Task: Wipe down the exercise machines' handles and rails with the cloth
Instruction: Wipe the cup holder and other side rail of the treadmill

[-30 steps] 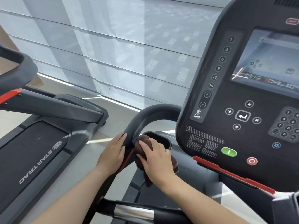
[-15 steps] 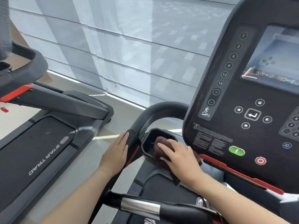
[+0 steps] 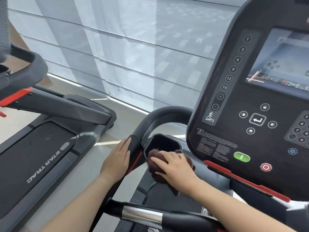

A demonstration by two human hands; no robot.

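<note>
Head view, looking down past 2 bare forearms at a treadmill. The right hand (image 3: 173,166) sits just below centre of the frame, fingers spread flat and pressing a bunched dark brown cloth (image 3: 154,163) against the near rim of the black cup holder (image 3: 161,143); part of the cloth hangs below the wrist. The left hand (image 3: 117,158) lies left of it, fingers straight and together, palm resting against the outer side of the black curved handrail (image 3: 160,114), not wrapped around it. The handrail arches up from between the 2 hands toward the console (image 3: 250,114), which fills the right side of the frame with its screen, numbered buttons, a green button and a red one. A handlebar with a chrome band (image 3: 142,215) crosses the bottom centre. A second treadmill (image 3: 41,156) marked STAR TRAC occupies the left side, well apart from both hands.
</note>
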